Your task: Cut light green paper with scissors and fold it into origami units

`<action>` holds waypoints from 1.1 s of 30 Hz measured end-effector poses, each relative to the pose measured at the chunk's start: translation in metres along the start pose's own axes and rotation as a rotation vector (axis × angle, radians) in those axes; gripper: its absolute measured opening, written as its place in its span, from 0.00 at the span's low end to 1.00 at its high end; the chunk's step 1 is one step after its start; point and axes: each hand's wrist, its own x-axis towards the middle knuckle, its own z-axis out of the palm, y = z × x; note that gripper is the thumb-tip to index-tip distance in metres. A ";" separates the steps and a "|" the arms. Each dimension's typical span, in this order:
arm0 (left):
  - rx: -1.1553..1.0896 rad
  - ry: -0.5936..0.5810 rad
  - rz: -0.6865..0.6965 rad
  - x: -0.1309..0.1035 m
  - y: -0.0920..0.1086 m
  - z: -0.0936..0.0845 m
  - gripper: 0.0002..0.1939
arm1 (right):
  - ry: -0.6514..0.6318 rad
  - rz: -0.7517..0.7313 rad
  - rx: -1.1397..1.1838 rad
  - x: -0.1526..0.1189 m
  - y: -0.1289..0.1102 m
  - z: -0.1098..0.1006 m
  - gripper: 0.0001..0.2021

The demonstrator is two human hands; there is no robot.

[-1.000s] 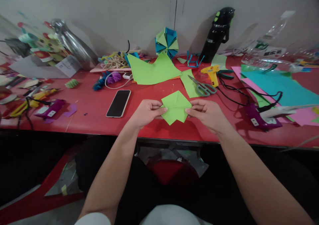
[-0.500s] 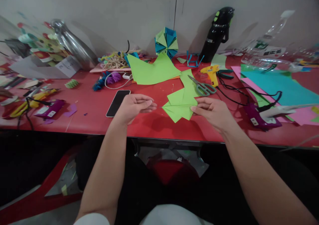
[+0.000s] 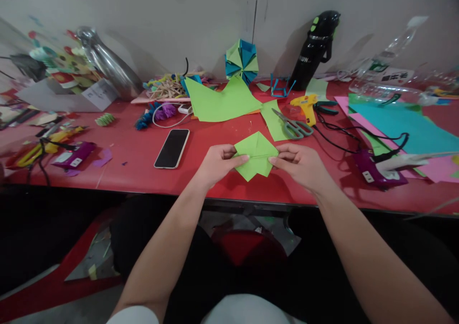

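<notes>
Between my two hands is a folded piece of light green paper (image 3: 256,152), raised above the red table with creases across its middle. The thumb and fingers of my left hand (image 3: 222,163) pinch its left corner. On the opposite corner, my right hand (image 3: 299,165) grips the paper in the same way. Behind it lie a large green sheet (image 3: 222,101) and a smaller green strip (image 3: 274,123). Grey-handled scissors (image 3: 294,127) rest partly on that strip.
A phone (image 3: 172,148) lies left of my hands. To the right are a yellow glue gun (image 3: 306,106), its cable, and a purple power strip (image 3: 376,168). A black bottle (image 3: 312,51), a steel jug (image 3: 107,63) and a blue-green paper ball (image 3: 242,61) stand along the wall.
My left hand has moved right and taken hold of the paper's left corner. The paper has turned and shifted slightly left, with my right hand still on it.
</notes>
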 end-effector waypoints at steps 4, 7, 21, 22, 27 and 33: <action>0.157 0.041 0.059 -0.002 0.004 -0.007 0.14 | -0.024 -0.002 0.004 0.000 0.000 0.000 0.21; 0.217 0.056 0.105 -0.004 0.009 -0.007 0.13 | -0.028 -0.004 0.009 0.001 -0.001 0.000 0.21; 0.097 0.124 0.288 -0.001 0.001 0.001 0.15 | -0.033 -0.006 0.153 0.005 0.004 -0.001 0.21; 0.089 0.133 0.298 -0.001 0.000 0.002 0.14 | -0.046 -0.004 0.207 0.004 0.004 0.002 0.21; 0.048 0.132 0.321 -0.005 -0.005 0.014 0.15 | -0.087 0.009 0.501 -0.004 0.005 0.027 0.22; 0.052 0.123 0.301 -0.006 -0.012 0.027 0.15 | 0.066 0.004 0.528 -0.012 0.009 0.049 0.19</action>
